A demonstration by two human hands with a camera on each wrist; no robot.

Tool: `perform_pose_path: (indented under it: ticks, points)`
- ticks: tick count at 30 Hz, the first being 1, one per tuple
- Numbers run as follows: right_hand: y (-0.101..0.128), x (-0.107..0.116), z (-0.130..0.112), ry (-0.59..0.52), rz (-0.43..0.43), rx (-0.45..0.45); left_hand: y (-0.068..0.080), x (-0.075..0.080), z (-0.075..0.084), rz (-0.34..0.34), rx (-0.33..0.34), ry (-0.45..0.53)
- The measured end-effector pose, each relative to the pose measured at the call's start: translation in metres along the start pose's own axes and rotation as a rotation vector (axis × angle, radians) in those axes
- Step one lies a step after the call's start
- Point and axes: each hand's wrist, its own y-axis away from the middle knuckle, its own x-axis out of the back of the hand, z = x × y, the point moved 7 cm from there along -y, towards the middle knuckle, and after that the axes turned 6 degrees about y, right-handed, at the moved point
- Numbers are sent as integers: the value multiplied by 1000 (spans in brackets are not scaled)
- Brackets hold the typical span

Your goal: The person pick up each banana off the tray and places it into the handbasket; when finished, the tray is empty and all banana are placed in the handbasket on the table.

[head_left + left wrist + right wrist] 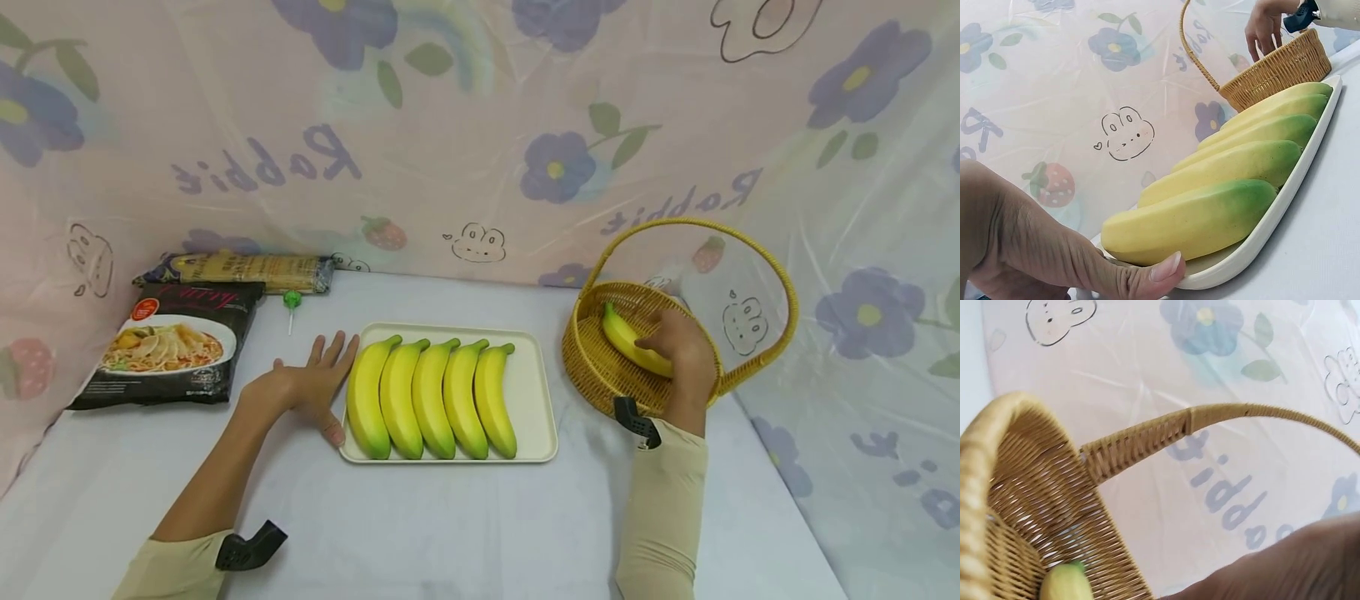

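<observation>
Several yellow bananas with green ends (431, 400) lie side by side on a cream rectangular tray (534, 400). My left hand (318, 387) is spread at the tray's left edge; in the left wrist view its thumb (1154, 278) rests on the rim beside the nearest banana (1191, 222). My right hand (678, 346) reaches down into a wicker basket (592, 367), over a single banana (621, 333). Its fingers look loosely extended in the left wrist view, their tips hidden by the basket wall. The right wrist view shows one end of that banana (1066, 584).
The basket's tall arched handle (783, 292) leans out to the right. At the left lie a black noodle packet (168, 346), a long pack of dry noodles (247, 271) and a green lollipop (292, 300). A patterned curtain (465, 167) stands behind the white table.
</observation>
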Motion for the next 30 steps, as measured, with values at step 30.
perform_pose_path:
  ticks: [30]
  points:
    - [72,43,-98,-122,123,382,3,0,5,-5,2,-4]
